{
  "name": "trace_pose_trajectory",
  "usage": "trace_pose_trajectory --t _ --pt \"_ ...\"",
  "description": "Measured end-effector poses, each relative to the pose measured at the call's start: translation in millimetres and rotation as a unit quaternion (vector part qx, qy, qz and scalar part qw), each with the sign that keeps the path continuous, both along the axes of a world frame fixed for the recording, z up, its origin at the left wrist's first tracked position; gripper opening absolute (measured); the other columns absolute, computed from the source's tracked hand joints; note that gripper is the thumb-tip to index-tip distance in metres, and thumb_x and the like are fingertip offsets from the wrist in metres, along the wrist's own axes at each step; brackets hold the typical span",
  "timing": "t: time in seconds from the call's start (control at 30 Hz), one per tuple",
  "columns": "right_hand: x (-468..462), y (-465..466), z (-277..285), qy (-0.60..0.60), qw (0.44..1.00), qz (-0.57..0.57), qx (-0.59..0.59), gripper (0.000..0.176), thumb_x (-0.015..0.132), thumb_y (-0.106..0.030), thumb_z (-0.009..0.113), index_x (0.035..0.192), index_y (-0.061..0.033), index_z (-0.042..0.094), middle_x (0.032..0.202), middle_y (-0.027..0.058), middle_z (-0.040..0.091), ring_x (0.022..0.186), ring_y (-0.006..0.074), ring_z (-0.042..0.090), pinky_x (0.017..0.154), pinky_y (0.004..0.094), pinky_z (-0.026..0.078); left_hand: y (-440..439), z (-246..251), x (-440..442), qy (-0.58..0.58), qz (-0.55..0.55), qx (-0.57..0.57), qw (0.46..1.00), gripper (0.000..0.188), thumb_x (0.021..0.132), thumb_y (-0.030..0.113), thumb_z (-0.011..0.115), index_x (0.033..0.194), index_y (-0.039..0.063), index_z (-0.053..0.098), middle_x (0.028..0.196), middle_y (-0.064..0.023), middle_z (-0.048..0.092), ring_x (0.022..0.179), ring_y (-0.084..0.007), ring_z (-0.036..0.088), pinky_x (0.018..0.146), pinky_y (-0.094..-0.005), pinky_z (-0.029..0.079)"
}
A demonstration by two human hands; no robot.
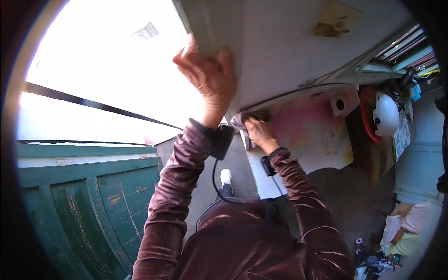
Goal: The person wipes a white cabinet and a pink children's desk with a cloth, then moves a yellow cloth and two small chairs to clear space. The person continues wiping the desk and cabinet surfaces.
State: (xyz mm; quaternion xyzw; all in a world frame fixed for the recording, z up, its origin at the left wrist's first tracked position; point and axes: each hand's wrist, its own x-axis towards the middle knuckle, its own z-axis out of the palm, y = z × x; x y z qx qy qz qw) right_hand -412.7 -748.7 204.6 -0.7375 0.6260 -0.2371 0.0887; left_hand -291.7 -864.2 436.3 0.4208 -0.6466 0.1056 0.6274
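Note:
My left hand [210,77] is raised against the edge of the pale wall [224,21] beside a bright opening, its fingers spread and slightly blurred, with nothing visible in it. Lower and to the right, my right hand [259,133] is closed on a bunched cloth [241,120], which rests at the corner of a white table [301,157] with pink and yellow stains. Both wrists carry black devices with cables. What lies under the cloth is hidden.
A worn green wooden door [119,196] stands at left. On the right are a white helmet [386,113] by a red round rim, a barred window [402,49] and a pile of cloths [406,227] low down. A white shoe [226,176] shows on the grey floor.

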Motion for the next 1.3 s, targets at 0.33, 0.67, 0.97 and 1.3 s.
trace_pose_trajectory --t 0.33,0.67,0.97,1.3 --pt "-61 111 -32 -0.065 0.932 -0.323 0.153 0.027 0.081 -0.018 0.058 0.105 -0.0069 0.060 0.097 0.0197 0.064 0.090 0.0405 0.061 0.076 0.0465 0.049 -7 -7 2 0.019 -0.049 -0.001 0.999 0.064 0.089 0.038 0.055 0.133 -0.003 0.032 0.107 -0.0197 0.037 0.100 -0.0306 0.036 0.087 -0.0475 0.029" --pt "-6 33 -111 0.023 0.953 -0.218 0.210 0.036 0.083 -0.008 0.052 0.119 -0.0033 0.058 0.118 0.0169 0.060 0.103 0.0305 0.060 0.081 0.0388 0.052 -7 -4 5 -0.068 -0.003 -0.048 0.996 0.036 0.099 0.032 0.041 0.104 -0.003 0.040 0.097 -0.0131 0.033 0.092 -0.0235 0.034 0.085 -0.0414 0.029" --pt "-38 32 -88 -0.113 0.942 -0.299 0.104 0.026 0.083 -0.010 0.051 0.104 -0.0002 0.062 0.094 0.0226 0.064 0.088 0.0407 0.062 0.077 0.0501 0.050 -9 -10 5 -0.024 0.005 -0.007 1.000 0.041 0.096 0.032 0.048 0.110 -0.005 0.036 0.102 -0.0139 0.032 0.098 -0.0264 0.033 0.091 -0.0408 0.027" --pt "-23 41 -123 -0.121 0.956 -0.266 0.011 0.034 0.085 -0.016 0.050 0.117 -0.0084 0.059 0.114 0.0160 0.061 0.104 0.0346 0.057 0.092 0.0543 0.040 -13 -9 12 -0.071 0.048 -0.024 0.996 0.040 0.102 0.041 0.031 0.109 0.002 0.036 0.096 -0.0110 0.034 0.088 -0.0185 0.038 0.077 -0.0391 0.034"
